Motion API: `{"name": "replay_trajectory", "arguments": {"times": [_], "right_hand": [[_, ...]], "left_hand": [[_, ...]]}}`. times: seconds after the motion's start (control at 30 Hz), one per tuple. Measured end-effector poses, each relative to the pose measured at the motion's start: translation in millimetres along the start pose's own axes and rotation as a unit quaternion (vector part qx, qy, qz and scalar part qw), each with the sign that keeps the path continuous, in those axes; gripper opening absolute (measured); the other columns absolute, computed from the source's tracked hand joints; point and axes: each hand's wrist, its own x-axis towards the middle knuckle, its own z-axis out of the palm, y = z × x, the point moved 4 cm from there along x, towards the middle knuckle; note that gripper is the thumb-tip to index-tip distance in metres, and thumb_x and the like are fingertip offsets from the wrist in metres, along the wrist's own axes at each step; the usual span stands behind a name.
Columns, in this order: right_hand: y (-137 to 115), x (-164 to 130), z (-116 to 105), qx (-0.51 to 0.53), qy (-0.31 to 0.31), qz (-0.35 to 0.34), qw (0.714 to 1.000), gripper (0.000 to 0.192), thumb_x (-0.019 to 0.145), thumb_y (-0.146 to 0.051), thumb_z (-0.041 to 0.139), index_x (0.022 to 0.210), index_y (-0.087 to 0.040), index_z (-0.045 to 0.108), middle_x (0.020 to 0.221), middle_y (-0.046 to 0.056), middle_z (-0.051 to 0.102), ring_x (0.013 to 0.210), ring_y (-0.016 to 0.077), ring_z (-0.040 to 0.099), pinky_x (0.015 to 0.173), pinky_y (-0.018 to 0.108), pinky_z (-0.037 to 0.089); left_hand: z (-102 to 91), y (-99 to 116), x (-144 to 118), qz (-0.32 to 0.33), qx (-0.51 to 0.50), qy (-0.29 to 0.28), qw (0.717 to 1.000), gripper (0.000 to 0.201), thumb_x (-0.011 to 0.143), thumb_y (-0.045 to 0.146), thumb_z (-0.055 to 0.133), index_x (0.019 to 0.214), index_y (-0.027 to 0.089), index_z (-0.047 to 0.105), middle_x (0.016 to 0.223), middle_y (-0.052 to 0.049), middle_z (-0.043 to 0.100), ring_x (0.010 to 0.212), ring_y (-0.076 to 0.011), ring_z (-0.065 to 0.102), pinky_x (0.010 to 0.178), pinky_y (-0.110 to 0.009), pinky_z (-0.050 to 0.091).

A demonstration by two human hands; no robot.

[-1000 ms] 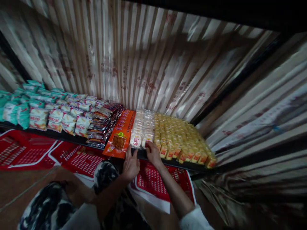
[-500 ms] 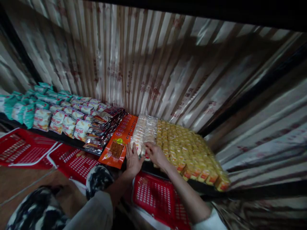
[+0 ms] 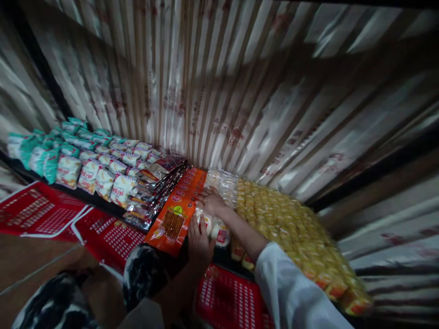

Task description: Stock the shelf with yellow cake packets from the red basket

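Note:
On a dark shelf lie rows of snack packs. My left hand [image 3: 199,237] rests at the shelf's front edge, its fingers against the front of the clear white packs [image 3: 219,230]. My right hand [image 3: 211,200] reaches farther back and lies flat on top of that same row, its fingers spread toward the orange packs [image 3: 178,210]. Whether either hand grips a pack I cannot tell. My right arm in a white sleeve [image 3: 291,292] crosses over the yellow packs [image 3: 284,224].
Silver-and-dark foil packs [image 3: 154,183] and white and teal bags [image 3: 78,164] fill the shelf to the left. Red plastic baskets [image 3: 113,233] stand below the shelf. A striped corrugated wall [image 3: 219,91] closes the back and right side.
My right hand has moved from the row's front edge to farther back on top of the clear white packs. My left hand stays at the front. The view has shifted closer.

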Motion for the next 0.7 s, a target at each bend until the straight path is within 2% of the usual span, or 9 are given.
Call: {"name": "replay_trajectory", "arguments": {"times": [0.2,0.3,0.4,0.57,0.63,0.7], "right_hand": [[4.4,2.3,0.2,0.021,0.023,-0.003,0.999,0.037,0.095,-0.041,0.036,0.120,-0.027,0.060,0.128,0.005,0.058,0.128,0.0254,0.041,0.107,0.052,0.023],[3.4,6.5,0.2,0.044,0.067,-0.007,0.997,0.042,0.096,-0.039,0.033,0.124,-0.021,0.058,0.131,0.009,0.055,0.131,0.0260,0.038,0.107,0.051,0.028],[-1.9,9.2,-2.0,0.079,0.121,-0.033,0.989,0.046,0.096,-0.039,0.029,0.120,-0.016,0.061,0.126,0.013,0.058,0.129,0.0252,0.042,0.107,0.048,0.033],[-11.2,10.8,-13.4,0.152,0.178,-0.025,0.972,0.053,0.096,-0.043,0.023,0.114,-0.014,0.064,0.120,0.014,0.062,0.121,0.0233,0.050,0.105,0.045,0.039],[-14.8,9.8,-19.7,0.174,0.183,-0.005,0.968,0.055,0.096,-0.045,0.023,0.113,-0.013,0.064,0.120,0.015,0.062,0.119,0.0231,0.052,0.105,0.043,0.040],[-19.2,7.7,-25.9,0.193,0.187,0.014,0.963,0.056,0.095,-0.047,0.023,0.113,-0.012,0.063,0.120,0.015,0.062,0.118,0.0232,0.053,0.105,0.043,0.040]], "left_hand": [[-1.6,2.2,-2.1,-0.011,-0.019,0.003,1.000,0.073,0.073,0.022,0.064,0.138,0.008,0.033,0.147,-0.025,0.027,0.137,-0.0372,0.024,0.108,-0.051,0.032],[-5.3,4.5,-2.4,-0.023,-0.027,0.017,0.999,0.075,0.072,0.018,0.064,0.139,0.010,0.032,0.150,-0.024,0.021,0.139,-0.0373,0.016,0.108,-0.051,0.032],[-5.9,6.1,-2.9,-0.028,-0.026,0.026,0.999,0.074,0.073,0.017,0.064,0.139,0.010,0.031,0.150,-0.023,0.020,0.140,-0.0357,0.012,0.108,-0.052,0.031],[-2.8,7.1,-6.8,-0.025,-0.035,-0.007,0.999,0.076,0.072,0.016,0.065,0.140,0.010,0.032,0.149,-0.024,0.022,0.139,-0.0362,0.016,0.108,-0.052,0.031],[-12.8,7.4,-6.0,-0.008,-0.050,-0.008,0.999,0.070,0.075,0.018,0.063,0.139,0.012,0.035,0.150,-0.022,0.020,0.139,-0.0361,0.016,0.109,-0.052,0.031],[-34.6,4.9,0.0,0.018,-0.063,0.012,0.998,0.058,0.078,0.018,0.058,0.135,0.015,0.043,0.152,-0.018,0.017,0.140,-0.0349,0.014,0.110,-0.051,0.030]]}}
